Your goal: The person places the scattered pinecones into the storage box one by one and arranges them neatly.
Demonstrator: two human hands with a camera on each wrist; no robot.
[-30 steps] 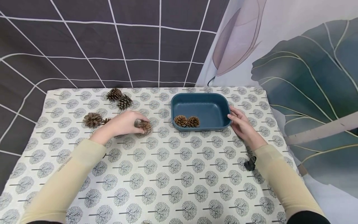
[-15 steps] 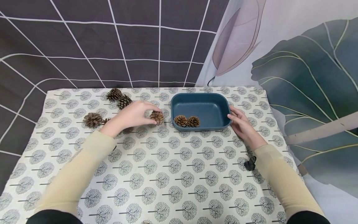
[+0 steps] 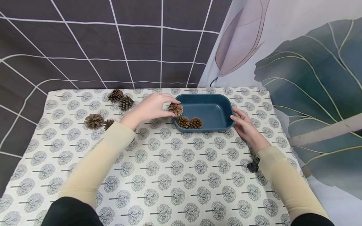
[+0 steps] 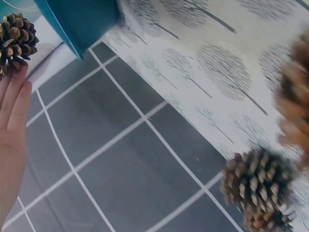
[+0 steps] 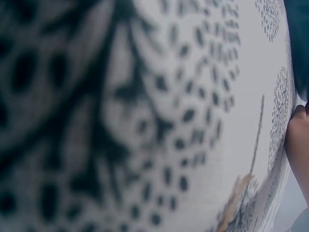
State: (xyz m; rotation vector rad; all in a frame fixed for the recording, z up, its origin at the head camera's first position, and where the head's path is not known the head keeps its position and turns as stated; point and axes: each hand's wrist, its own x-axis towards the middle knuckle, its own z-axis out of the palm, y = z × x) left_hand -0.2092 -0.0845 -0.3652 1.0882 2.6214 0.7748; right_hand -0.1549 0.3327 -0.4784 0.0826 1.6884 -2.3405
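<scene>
Carried rightward over the past second, a brown, woody, round pine cone [image 3: 175, 109] reaches the left rim of a deep blue, round-cornered rectangular bin [image 3: 216, 110], pinched in my left hand [image 3: 152, 108] between thumb and fingertips. My right hand [image 3: 246, 128] grips the bin's opposite end. Two small brown, open-scaled cones [image 3: 183, 122] sit side by side in its near left corner, while other dark brown cones [image 3: 94, 121] lie to the left on the counter [image 3: 175, 194], spread with white tree-printed cloth [image 3: 240, 201].
</scene>
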